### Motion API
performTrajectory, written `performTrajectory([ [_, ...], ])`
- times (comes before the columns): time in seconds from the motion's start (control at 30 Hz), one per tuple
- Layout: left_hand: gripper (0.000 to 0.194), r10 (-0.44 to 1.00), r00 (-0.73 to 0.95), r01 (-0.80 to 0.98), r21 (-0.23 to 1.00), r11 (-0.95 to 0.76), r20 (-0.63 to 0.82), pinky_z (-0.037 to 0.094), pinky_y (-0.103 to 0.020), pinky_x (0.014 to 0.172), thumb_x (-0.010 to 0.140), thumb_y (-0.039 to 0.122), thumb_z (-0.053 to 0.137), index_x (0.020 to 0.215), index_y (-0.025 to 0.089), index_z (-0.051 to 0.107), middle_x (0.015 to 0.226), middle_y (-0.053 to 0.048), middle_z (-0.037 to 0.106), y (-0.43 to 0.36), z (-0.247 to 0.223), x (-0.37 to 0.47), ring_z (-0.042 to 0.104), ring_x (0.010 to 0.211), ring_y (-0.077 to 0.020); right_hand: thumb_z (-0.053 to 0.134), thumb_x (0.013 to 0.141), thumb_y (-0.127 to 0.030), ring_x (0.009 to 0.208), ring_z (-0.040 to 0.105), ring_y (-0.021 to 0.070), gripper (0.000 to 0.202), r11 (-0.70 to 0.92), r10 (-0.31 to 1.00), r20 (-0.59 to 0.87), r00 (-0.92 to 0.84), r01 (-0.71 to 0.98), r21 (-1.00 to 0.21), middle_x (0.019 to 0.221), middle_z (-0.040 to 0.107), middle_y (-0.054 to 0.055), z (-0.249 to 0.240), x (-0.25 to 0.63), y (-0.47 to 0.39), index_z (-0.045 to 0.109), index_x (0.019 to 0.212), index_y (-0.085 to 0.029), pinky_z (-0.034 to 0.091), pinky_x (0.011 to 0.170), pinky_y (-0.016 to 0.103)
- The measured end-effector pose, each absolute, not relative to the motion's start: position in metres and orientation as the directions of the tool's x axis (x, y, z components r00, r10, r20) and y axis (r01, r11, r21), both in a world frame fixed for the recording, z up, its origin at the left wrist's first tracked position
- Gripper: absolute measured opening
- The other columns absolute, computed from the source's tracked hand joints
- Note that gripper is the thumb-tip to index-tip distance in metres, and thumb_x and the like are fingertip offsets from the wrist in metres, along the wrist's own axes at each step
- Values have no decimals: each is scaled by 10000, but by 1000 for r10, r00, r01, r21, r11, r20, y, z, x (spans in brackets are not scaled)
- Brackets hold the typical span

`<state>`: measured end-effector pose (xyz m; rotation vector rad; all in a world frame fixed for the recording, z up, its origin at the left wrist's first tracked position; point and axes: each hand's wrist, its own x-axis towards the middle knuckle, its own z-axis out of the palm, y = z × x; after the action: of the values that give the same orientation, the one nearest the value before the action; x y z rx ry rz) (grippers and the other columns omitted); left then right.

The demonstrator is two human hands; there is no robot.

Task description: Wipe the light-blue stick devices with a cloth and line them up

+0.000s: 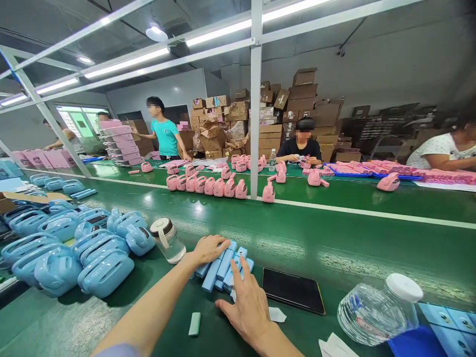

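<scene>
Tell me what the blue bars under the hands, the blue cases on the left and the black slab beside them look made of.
Blue bars: likely moulded plastic, matte, with even colour and rounded edges; both hands rest on them. Blue cases: glossy plastic, since lamp glare streaks their curved shells. Black slab: probably glass-faced, a flat dark sheet with a faint sheen; it may be a phone or tablet.

Both hands (210, 248) (248, 306) flat on blue bars (223, 267) — phone (293, 290) beside.

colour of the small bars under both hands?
Light blue bars, stacked under the left hand and right hand; head view shows them.
</scene>
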<state>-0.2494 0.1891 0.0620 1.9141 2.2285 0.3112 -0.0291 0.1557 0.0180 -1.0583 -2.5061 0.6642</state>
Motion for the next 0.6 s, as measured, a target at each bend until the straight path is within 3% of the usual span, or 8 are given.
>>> performTrajectory([
  [0.3,360,971,-238,956,182,230,21,519,-545,1046,1032,488,574,1139,173,709,1162,-86,738,181,59,-236,688,1125,-265,826,845,-428,1368,543,427,1010,643,747,170,-643,634,-430,1714,226,194,20,-48,148,290,1644,-122,585,987,552],
  [0.47,357,971,-238,962,148,231,28,537,-532,1023,1038,481,565,1139,171,710,1138,-83,746,179,59,-233,701,1100,-259,737,917,-425,1293,604,425,801,662,733,176,-657,628,-408,1656,382,200,24,-52,148,425,1597,-141,589,976,571],
  [0.6,375,970,-230,967,127,220,74,413,-611,1155,1051,483,536,1172,177,714,1197,-90,752,181,57,-232,678,1195,-279,742,915,-399,1267,619,435,778,684,712,191,-676,606,-407,1650,390,207,24,-49,153,445,1585,-139,604,947,591],
])
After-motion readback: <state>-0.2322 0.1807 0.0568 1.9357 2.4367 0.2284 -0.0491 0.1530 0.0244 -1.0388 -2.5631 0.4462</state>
